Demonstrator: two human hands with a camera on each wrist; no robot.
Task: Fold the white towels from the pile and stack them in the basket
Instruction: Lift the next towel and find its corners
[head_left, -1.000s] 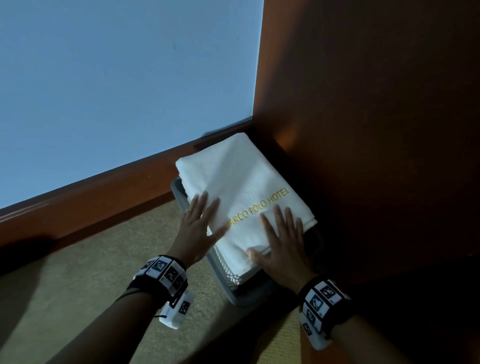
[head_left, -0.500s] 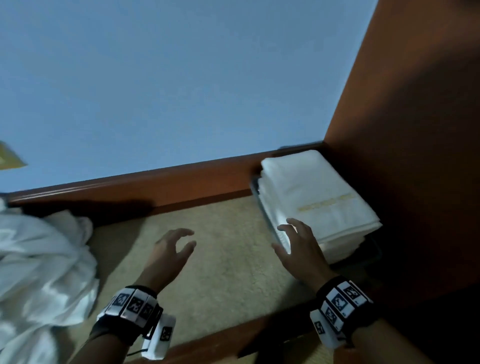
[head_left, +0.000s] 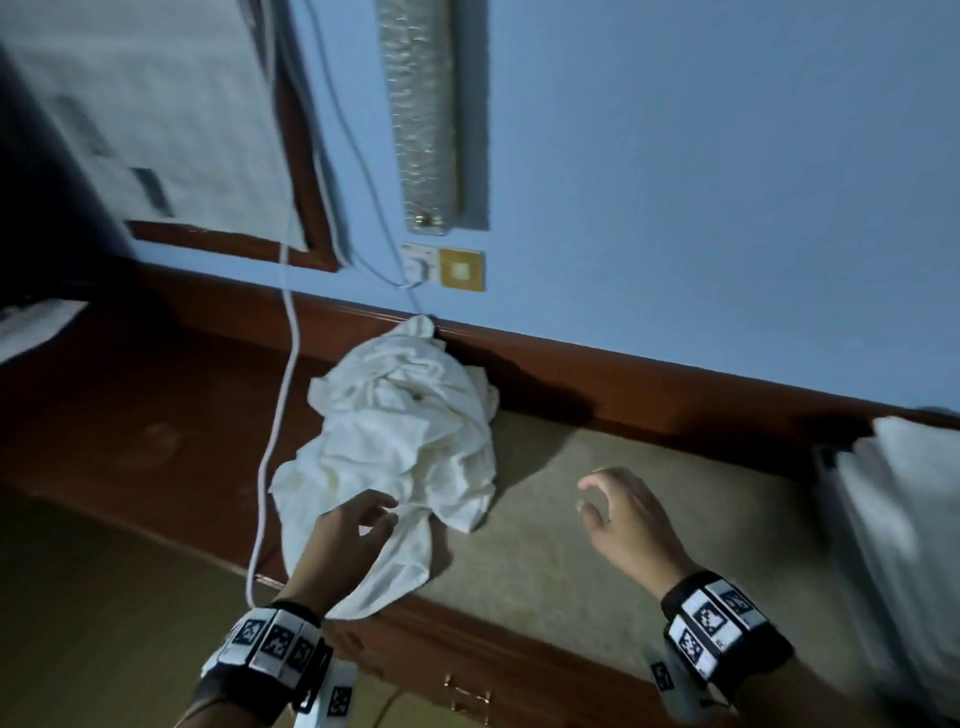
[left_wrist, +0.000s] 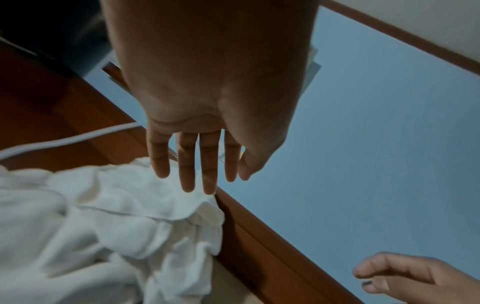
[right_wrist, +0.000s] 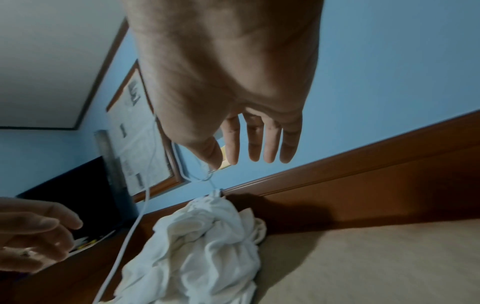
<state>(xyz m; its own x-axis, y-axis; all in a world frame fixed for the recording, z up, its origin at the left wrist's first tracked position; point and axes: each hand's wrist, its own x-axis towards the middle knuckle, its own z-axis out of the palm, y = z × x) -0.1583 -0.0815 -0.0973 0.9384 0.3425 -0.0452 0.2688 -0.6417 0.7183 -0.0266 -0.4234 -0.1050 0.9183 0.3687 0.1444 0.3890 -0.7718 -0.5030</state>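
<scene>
Blue wall (head_left: 701, 208) behind | beige top (head_left: 571, 545) carries crumpled pile of white towels (head_left: 400, 431) against wooden ledge | folded stack (head_left: 904, 499) at right edge | left hand (head_left: 348, 540) over pile, fingers loosely extended, empty | right hand (head_left: 628, 525) beside pile, fingers relaxed, empty | white cable (head_left: 280, 415) left of pile

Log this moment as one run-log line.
phase: reach for next towel | left hand: open, over towel pile | right hand: open, empty | folded stack: at right edge

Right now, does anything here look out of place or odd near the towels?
Yes. A white cable hangs from the wall and runs down along the left edge of the crumpled towel pile, near the left hand. It could snag when a towel is lifted. Whether they touch is unclear.
</scene>
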